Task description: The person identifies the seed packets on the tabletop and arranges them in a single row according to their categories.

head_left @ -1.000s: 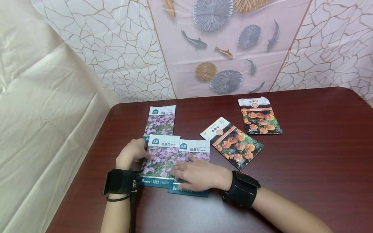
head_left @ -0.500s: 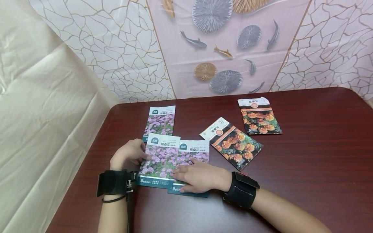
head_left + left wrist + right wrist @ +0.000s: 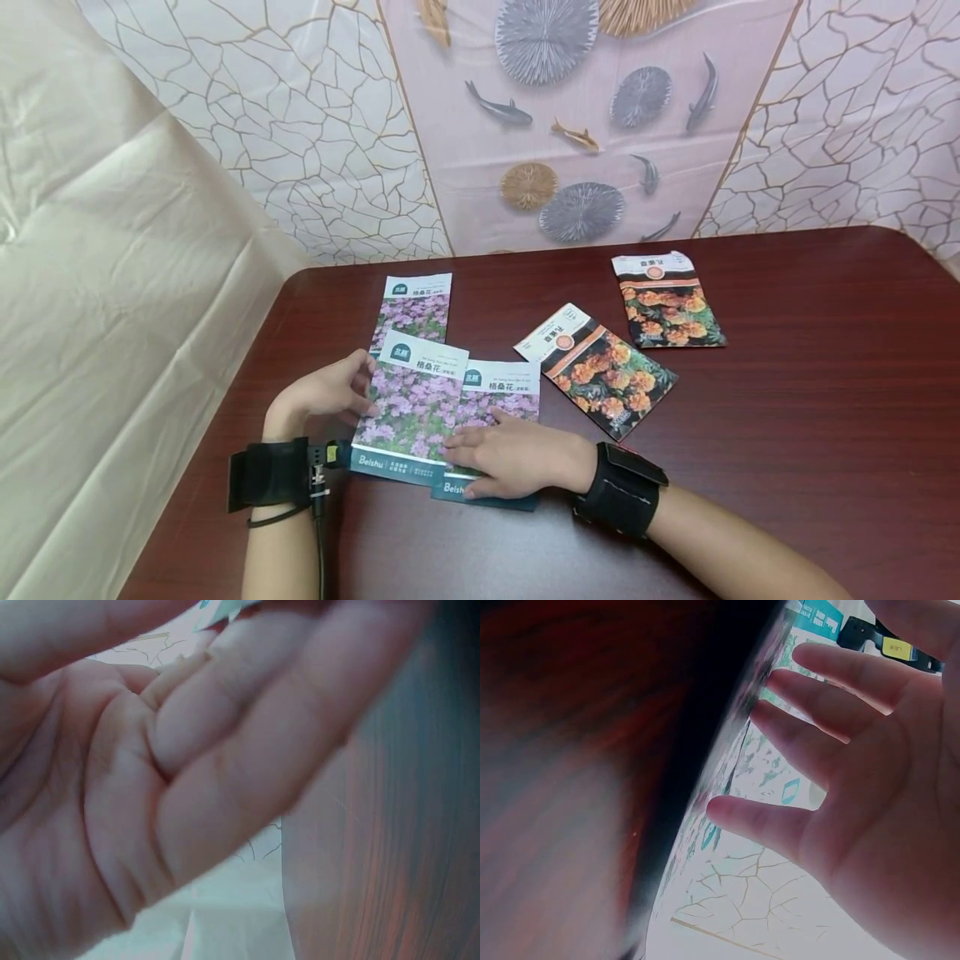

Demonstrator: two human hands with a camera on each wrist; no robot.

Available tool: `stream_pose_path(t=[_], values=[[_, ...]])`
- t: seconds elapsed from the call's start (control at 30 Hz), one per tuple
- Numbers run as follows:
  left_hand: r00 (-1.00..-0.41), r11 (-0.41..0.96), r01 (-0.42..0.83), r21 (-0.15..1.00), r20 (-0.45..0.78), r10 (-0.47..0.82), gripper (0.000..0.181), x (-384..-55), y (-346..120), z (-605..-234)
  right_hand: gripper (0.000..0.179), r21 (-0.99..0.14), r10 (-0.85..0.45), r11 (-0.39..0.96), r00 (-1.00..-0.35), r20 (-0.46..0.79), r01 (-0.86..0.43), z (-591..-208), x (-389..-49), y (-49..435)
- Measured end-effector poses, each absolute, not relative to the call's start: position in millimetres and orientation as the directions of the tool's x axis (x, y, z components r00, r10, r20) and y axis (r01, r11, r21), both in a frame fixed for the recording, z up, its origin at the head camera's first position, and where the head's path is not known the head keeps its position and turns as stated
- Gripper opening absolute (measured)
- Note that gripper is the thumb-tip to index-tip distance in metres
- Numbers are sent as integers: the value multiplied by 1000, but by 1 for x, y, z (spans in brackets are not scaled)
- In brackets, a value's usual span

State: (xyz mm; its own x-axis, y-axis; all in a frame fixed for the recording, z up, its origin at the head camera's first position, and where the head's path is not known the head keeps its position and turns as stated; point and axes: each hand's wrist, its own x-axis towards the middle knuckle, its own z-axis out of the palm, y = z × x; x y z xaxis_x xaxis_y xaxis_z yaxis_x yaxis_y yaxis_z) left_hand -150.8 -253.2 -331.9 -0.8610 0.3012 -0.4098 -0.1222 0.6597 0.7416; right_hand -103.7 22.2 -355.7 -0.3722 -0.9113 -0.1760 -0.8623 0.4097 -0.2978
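In the head view my left hand pinches the left edge of a purple-flower seed packet, thumb on its front and fingers behind. That packet's left side looks slightly raised, and it overlaps two like packets. My right hand lies with straight, spread fingers on the right-hand purple-flower packet, fingertips at the held packet's right edge. Behind stands out a third purple-flower packet, its lower part covered. The left wrist view shows the left palm and curled fingers; in the right wrist view the right fingers are extended.
Two orange-flower seed packets lie to the right, one slanted near the right hand and one farther back. All rest on a dark red-brown table. A patterned cloth hangs behind it, and a pale sheet at its left.
My left hand has shifted left, and the packet it pinches has moved slightly up and tilted, covering more of the back packet. The right hand has stayed nearly still.
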Motion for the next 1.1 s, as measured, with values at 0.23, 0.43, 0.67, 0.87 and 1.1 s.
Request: stream_pose_path(t=[0.23, 0.43, 0.67, 0.87, 1.1], values=[[-869, 599, -85, 796, -354, 347, 40, -151, -259, -330, 51, -313, -924, 381, -367, -105, -870, -350, -105, 28], [-906, 549, -70, 833, -283, 315, 40, -151, -267, -326, 51, -333, -912, 404, -404, -73, -852, -340, -109, 36], [-975, 593, -84, 801, -188, 116, 45, -151, -272, -321, 51, -343, -896, 429, -442, -46, -835, -334, -116, 45], [-987, 548, -158, 821, -111, -118, 54, -162, -286, -336, 52, -369, -893, 431, -449, -41, -823, -333, -119, 50], [-904, 579, -186, 794, 92, -417, 41, -206, -356, -422, 52, -380, -892, 430, -451, -35, -819, -333, -121, 51]])
